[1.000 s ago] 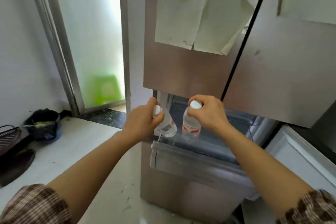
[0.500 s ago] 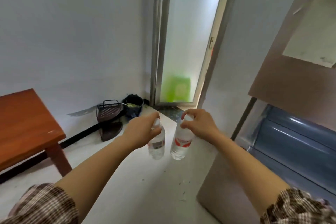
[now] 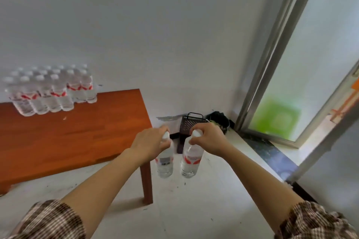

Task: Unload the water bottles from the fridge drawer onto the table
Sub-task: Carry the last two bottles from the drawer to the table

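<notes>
Two clear plastic water bottles with white caps, one per hand: left hand (image 3: pixel 149 142) is clamped round the neck of the left bottle (image 3: pixel 165 163), right hand (image 3: pixel 208 139) pinches the right bottle (image 3: pixel 191 162) by its cap. Both dangle upright over the pale floor (image 3: pixel 194 209), just off the corner of the orange-brown wooden table (image 3: pixel 68 137). A bunch of matching bottles (image 3: pixel 52 91) stands at the table's far end by the white wall (image 3: pixel 155 35).

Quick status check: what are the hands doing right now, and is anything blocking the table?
Left hand and right hand each grip a bottle by the neck. Both bottles hang above the floor, off the table corner. Bottle cluster fills the far-left; near side bare.
</notes>
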Demonstrator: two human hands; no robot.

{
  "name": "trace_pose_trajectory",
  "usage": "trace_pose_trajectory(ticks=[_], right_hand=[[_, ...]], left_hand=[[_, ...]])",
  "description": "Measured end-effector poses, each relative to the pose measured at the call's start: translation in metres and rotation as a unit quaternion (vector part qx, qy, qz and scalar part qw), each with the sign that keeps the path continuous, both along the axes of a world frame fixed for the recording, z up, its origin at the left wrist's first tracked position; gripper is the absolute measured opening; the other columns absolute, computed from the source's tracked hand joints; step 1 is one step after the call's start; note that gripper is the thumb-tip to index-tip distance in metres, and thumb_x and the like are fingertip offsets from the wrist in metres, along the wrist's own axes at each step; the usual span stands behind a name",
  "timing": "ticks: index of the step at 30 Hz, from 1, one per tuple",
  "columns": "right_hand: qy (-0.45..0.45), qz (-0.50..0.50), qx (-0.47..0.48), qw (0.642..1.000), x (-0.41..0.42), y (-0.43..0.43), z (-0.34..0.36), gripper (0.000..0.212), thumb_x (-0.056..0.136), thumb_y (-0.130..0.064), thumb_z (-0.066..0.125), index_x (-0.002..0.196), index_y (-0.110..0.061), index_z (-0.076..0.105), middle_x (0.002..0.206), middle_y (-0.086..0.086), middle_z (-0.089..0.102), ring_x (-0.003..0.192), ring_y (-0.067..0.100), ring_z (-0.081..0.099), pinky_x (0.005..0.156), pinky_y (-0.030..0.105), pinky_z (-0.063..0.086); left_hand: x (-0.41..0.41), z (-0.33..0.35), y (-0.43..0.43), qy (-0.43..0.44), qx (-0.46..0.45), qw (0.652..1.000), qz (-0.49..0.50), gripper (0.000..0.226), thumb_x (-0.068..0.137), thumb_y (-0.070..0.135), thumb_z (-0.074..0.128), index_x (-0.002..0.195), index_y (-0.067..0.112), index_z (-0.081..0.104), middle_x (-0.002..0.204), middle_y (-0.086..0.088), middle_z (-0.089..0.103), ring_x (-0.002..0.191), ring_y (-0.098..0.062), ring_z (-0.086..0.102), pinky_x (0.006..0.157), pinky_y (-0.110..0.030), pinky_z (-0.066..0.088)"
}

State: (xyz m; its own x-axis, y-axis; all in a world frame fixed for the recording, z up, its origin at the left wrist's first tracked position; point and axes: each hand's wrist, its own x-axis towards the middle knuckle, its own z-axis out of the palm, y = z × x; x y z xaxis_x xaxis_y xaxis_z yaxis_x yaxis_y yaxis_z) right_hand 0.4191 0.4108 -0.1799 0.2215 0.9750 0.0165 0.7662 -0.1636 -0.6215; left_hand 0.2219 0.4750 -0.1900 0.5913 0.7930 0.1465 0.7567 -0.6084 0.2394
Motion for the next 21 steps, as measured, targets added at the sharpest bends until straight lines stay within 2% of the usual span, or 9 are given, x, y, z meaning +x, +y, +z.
trace_pose_trajectory(ticks=[3,7,11,14,18,21], right_hand=[[-0.016,0.045,-0.003,0.999,-0.022,0.067,-0.004,0.023,0.073,-0.029,0.076,0.095,-0.027,0.071,0.099,-0.004,0.068,0.087,0.017,0.065,0.073,0.033,0.057],[-0.042,0.106,-0.009,0.993,-0.054,0.153,0.001,0.030,0.073,-0.033,0.075,0.102,-0.024,0.071,0.094,-0.010,0.064,0.085,0.013,0.061,0.076,0.030,0.053],[-0.042,0.143,-0.009,0.989,-0.088,0.228,0.005,0.040,0.074,-0.034,0.074,0.112,-0.021,0.068,0.105,-0.003,0.068,0.091,0.018,0.065,0.074,0.030,0.053],[-0.044,0.155,-0.001,0.987,-0.113,0.275,0.007,0.033,0.076,-0.032,0.073,0.105,-0.019,0.067,0.096,-0.001,0.068,0.085,0.019,0.064,0.072,0.032,0.055],[-0.039,0.155,0.014,0.987,-0.147,0.333,0.006,0.023,0.075,-0.028,0.071,0.092,-0.014,0.066,0.085,0.003,0.068,0.078,0.022,0.064,0.070,0.040,0.057],[-0.038,0.156,0.011,0.987,-0.174,0.378,0.003,0.023,0.074,-0.028,0.072,0.092,-0.016,0.065,0.085,0.001,0.068,0.077,0.020,0.064,0.071,0.040,0.057]], left_hand=[[-0.025,0.001,0.053,0.014,-0.019,0.999,0.029,0.021,0.091,0.034,0.048,0.108,0.023,0.051,0.097,-0.005,0.066,0.081,-0.026,0.059,0.067,-0.037,0.047],[-0.055,0.003,0.123,0.022,-0.019,0.998,0.057,0.026,0.093,0.038,0.050,0.116,0.028,0.051,0.104,-0.001,0.066,0.088,-0.021,0.060,0.074,-0.036,0.052],[-0.087,0.008,0.181,0.001,-0.008,0.994,0.105,0.029,0.094,0.040,0.050,0.120,0.029,0.049,0.102,0.002,0.065,0.084,-0.015,0.057,0.064,-0.026,0.041],[-0.110,0.012,0.218,-0.009,0.001,0.992,0.128,0.032,0.094,0.040,0.050,0.124,0.028,0.048,0.103,0.002,0.065,0.083,-0.014,0.057,0.063,-0.024,0.039],[-0.141,0.010,0.270,0.008,0.020,0.990,0.142,0.034,0.095,0.041,0.049,0.126,0.026,0.047,0.105,0.000,0.065,0.088,-0.018,0.060,0.066,-0.027,0.043],[-0.168,0.006,0.314,0.004,0.011,0.990,0.140,0.034,0.095,0.040,0.049,0.125,0.024,0.047,0.105,-0.002,0.066,0.089,-0.020,0.062,0.067,-0.029,0.045]])
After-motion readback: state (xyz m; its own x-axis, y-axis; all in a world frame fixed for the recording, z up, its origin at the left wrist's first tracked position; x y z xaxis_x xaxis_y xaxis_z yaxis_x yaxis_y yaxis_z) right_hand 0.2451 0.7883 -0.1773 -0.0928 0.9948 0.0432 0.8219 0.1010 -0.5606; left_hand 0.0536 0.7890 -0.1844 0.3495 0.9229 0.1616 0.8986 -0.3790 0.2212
